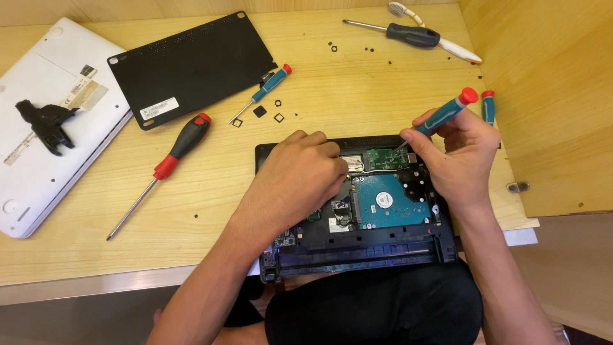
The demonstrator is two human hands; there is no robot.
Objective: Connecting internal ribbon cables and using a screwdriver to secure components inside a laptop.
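Lying open at lower centre, the black laptop (pixel 357 255) exposes its blue hard drive (pixel 391 203); the right hand (pixel 456 160) pinches a teal precision screwdriver (pixel 440 115), tip hidden; the left hand (pixel 300 182), curled, covers the board.

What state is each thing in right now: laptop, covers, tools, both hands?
Opened laptop: bottom cover off, drive and boards exposed.
Black cover panel: removed, lying flat on the table.
White laptop: closed, underside up.
Left hand: resting on the laptop's insides, fingers curled.
Right hand: gripping the teal screwdriver.
Teal screwdriver: tilted, tip down at the green board.
Red-black screwdriver: lying loose.
Loose screws: scattered on the table.
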